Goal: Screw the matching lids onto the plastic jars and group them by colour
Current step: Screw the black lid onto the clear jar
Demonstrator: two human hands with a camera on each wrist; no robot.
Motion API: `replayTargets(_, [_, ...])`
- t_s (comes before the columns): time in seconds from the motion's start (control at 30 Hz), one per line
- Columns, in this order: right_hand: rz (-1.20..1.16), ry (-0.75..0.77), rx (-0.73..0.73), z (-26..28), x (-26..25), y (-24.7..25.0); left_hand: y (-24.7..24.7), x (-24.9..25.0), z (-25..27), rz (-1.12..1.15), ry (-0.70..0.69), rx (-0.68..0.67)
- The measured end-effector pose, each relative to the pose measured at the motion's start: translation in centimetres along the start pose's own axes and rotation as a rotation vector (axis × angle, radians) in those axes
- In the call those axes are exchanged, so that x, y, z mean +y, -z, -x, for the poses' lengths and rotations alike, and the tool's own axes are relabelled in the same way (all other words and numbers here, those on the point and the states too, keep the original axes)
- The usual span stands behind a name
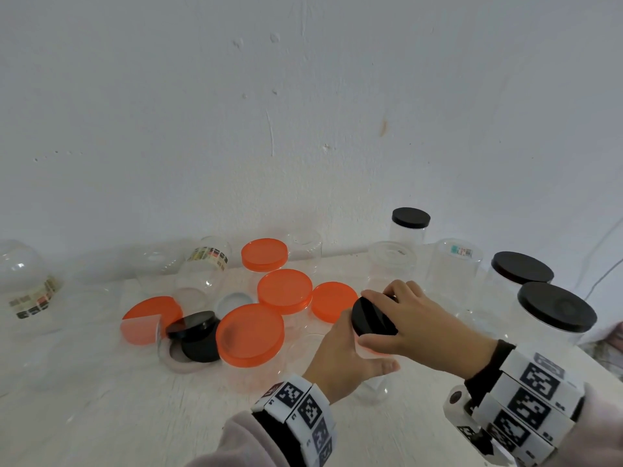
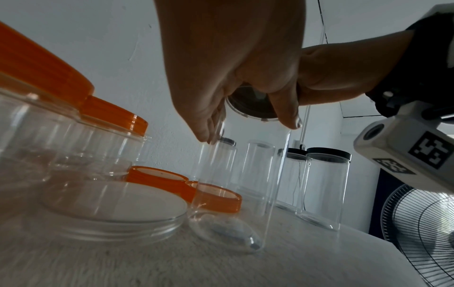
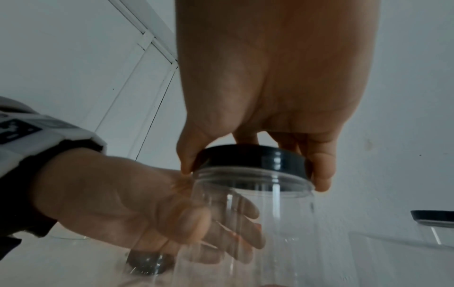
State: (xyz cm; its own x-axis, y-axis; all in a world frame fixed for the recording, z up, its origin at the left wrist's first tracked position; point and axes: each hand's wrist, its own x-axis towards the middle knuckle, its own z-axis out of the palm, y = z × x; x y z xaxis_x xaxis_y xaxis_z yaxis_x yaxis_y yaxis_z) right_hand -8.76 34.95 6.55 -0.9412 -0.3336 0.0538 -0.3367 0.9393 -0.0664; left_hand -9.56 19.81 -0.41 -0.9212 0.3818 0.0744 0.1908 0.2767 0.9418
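Two bare hands, each wrist banded with tracking gear.

The left hand and right hand wear no gloves. Each wrist carries a black cuff under a ring of white blocks printed with black-and-white square codes and small numerals. A white camera housing with a round dark lens sits by the right wrist. Pale pinkish-grey sleeves cover the forearms.

A plain white plastered wall fills the upper two thirds of the head view, scuffed with small chips and one rusty brown mark right of centre. Below it runs a white, slightly rough tabletop. At the lower right of the left wrist view stands a round wire-grilled fan against a dark panel. A thin cable crosses the wall at the head view's right edge. The light is soft and even.
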Motion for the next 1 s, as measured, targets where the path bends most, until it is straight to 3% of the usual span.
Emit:
replayTargets(0.2, [-0.077,-0.044,0.006,0.4,-0.1,-0.7,0.6,1.1,0.0,-0.027,0.003,-0.067])
replayTargets(0.4, [-0.209,-0.069,0.006,1.0,-0.1,-1.8,3.0,0.6,1.3,-0.245,-0.002,-0.094])
replayTargets(0.5, [-0.245,-0.096,0.022,1.1,0.0,-2.0,6.3,0.3,2.5,-0.289,-0.046,-0.017])
replayTargets(0.7, [-0.330,-0.124,0.052,1.1,0.0,-2.3,15.1,-1.2,5.8,-0.443,-0.120,0.294])
replayTargets(0.87, [-0.430,-0.091,0.001,1.4,0.4,-1.8,21.8,-4.3,7.9,-0.687,0.030,0.361])
replayTargets(1.0, [-0.519,-0.128,0.131,0.7,0.8,-0.3,25.3,-6.8,9.4,-0.816,0.175,0.378])
